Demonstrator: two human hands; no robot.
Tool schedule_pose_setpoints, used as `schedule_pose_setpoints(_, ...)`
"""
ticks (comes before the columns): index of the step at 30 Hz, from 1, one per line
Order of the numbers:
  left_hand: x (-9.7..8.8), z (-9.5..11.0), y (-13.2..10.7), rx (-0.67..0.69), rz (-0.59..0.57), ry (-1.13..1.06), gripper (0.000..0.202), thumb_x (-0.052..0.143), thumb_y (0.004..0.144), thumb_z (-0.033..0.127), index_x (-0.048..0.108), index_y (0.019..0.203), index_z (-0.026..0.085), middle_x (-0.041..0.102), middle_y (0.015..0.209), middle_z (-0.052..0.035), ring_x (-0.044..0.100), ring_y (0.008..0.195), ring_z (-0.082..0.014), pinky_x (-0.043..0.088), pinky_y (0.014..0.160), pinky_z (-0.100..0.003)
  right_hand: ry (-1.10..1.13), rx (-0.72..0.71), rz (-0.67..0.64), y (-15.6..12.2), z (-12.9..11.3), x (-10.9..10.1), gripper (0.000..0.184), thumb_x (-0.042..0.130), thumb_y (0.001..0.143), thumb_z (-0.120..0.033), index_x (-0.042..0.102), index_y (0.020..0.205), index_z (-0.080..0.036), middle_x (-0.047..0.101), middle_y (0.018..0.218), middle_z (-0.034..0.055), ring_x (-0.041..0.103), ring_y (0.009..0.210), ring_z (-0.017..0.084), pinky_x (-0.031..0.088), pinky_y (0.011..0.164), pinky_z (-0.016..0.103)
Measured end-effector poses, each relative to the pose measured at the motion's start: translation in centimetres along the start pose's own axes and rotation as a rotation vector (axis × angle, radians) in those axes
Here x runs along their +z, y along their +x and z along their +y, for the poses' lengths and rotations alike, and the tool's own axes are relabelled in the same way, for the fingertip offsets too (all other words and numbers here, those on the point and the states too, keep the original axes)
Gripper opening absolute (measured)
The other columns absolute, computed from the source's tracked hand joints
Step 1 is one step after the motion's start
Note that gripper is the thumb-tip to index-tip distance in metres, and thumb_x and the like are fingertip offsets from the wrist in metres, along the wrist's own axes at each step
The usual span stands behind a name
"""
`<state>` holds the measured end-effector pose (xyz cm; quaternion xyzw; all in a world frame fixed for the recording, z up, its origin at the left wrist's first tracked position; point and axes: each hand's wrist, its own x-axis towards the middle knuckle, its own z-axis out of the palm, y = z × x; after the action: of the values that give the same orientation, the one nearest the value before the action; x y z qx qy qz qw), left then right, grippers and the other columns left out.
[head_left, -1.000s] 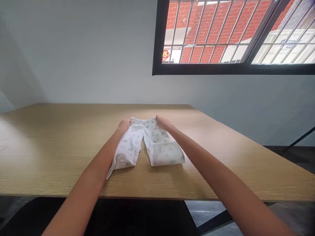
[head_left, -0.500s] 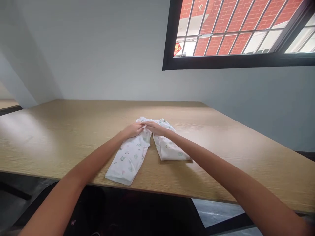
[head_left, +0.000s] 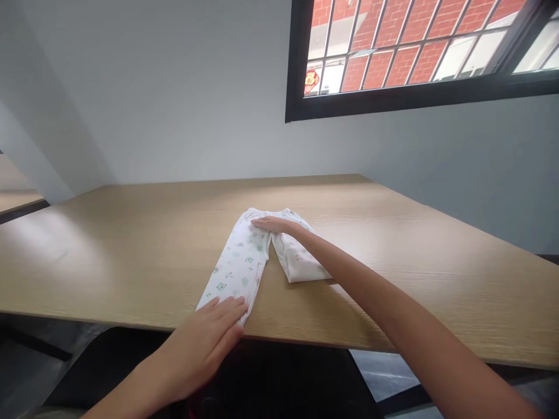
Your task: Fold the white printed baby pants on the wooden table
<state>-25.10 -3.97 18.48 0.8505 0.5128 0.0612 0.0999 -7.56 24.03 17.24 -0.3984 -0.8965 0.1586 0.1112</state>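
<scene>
Small white baby trousers point(head_left: 244, 262) with a tiny printed pattern lie on the wooden table point(head_left: 393, 273). Their left leg is stretched out towards the near edge; the right leg is folded back on itself and looks shorter. My left hand point(head_left: 209, 334) lies flat with fingers stretched out on the cuff of the long leg at the table's near edge. My right hand point(head_left: 273, 225) rests flat, fingers extended, on the waist and crotch area of the trousers. Neither hand holds anything.
A grey wall runs behind the table, with a black-framed barred window point(head_left: 414, 52) at the upper right showing a red brick wall. Another table edge point(head_left: 17, 201) shows at the far left. Dark floor lies below the table's near edge.
My left hand has slid from the waist down the left leg to its cuff, smoothing it out longer. My right hand stayed on the waist. The view has shifted slightly.
</scene>
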Motion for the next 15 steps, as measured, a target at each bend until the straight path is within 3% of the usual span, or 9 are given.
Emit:
schedule_pose_setpoints(2, -1.2, -0.7, 4.0, 0.034, 0.027, 0.018, 0.043, 0.020, 0.094, 0.037, 0.038, 0.131, 0.025, 0.038, 0.137, 0.0014, 0.034, 0.126, -0.0165, 0.027, 0.106, -0.033, 0.152, 0.037, 0.104, -1.8, 1.7, -1.5, 0.047, 0.021, 0.091, -0.043, 0.052, 0.119, -0.022, 0.049, 0.125, 0.0017, 0.048, 0.112, 0.018, 0.040, 0.093, 0.029)
schedule_pose_setpoints(6, -2.4, -2.6, 16.7, 0.196, 0.035, 0.093, 0.043, 0.021, 0.094, 0.032, 0.036, 0.133, 0.019, 0.032, 0.140, -0.0018, 0.028, 0.129, -0.0168, 0.021, 0.107, -0.033, 0.389, 0.106, 0.305, -5.3, 5.5, -3.4, 0.050, 0.017, 0.089, -0.038, 0.050, 0.121, -0.016, 0.044, 0.130, 0.0048, 0.040, 0.119, 0.017, 0.035, 0.098, 0.032)
schedule_pose_setpoints(8, -2.3, -3.3, 22.7, 0.193, 0.041, 0.093, 0.041, 0.026, 0.093, 0.027, 0.041, 0.129, 0.016, 0.034, 0.139, -0.0052, 0.032, 0.127, -0.0195, 0.025, 0.105, -0.034, 0.369, 0.112, 0.283, -6.1, 6.6, -3.6, 0.051, 0.016, 0.089, -0.038, 0.049, 0.123, -0.017, 0.043, 0.130, 0.0049, 0.039, 0.120, 0.018, 0.034, 0.099, 0.034)
schedule_pose_setpoints(10, -1.8, -3.5, 27.0, 0.202, 0.021, 0.091, 0.037, 0.033, 0.090, 0.025, 0.052, 0.119, 0.015, 0.046, 0.131, -0.0070, 0.042, 0.120, -0.0209, 0.030, 0.101, -0.032, 0.317, 0.098, 0.200, -6.1, 7.2, -3.2, 0.051, 0.017, 0.089, -0.039, 0.049, 0.123, -0.019, 0.045, 0.128, 0.0038, 0.042, 0.118, 0.018, 0.034, 0.099, 0.034)
schedule_pose_setpoints(12, -0.9, -3.3, 28.8, 0.221, 0.000, 0.086, 0.034, 0.035, 0.089, 0.026, 0.059, 0.111, 0.015, 0.055, 0.122, -0.0077, 0.049, 0.112, -0.0214, 0.036, 0.097, -0.031, 0.255, 0.077, 0.094, -5.7, 7.3, -2.5, 0.050, 0.019, 0.090, -0.041, 0.049, 0.124, -0.022, 0.048, 0.126, 0.0023, 0.045, 0.114, 0.019, 0.035, 0.099, 0.035)
schedule_pose_setpoints(15, 0.7, -1.8, 26.9, 0.282, -0.038, 0.075, 0.035, 0.034, 0.090, 0.026, 0.056, 0.116, 0.017, 0.052, 0.125, -0.0060, 0.046, 0.116, -0.0223, 0.036, 0.097, -0.032, 0.152, 0.087, -0.008, -5.1, 7.5, -1.5, 0.050, 0.019, 0.091, -0.044, 0.045, 0.128, -0.023, 0.041, 0.132, 0.0017, 0.036, 0.123, 0.022, 0.024, 0.105, 0.042)
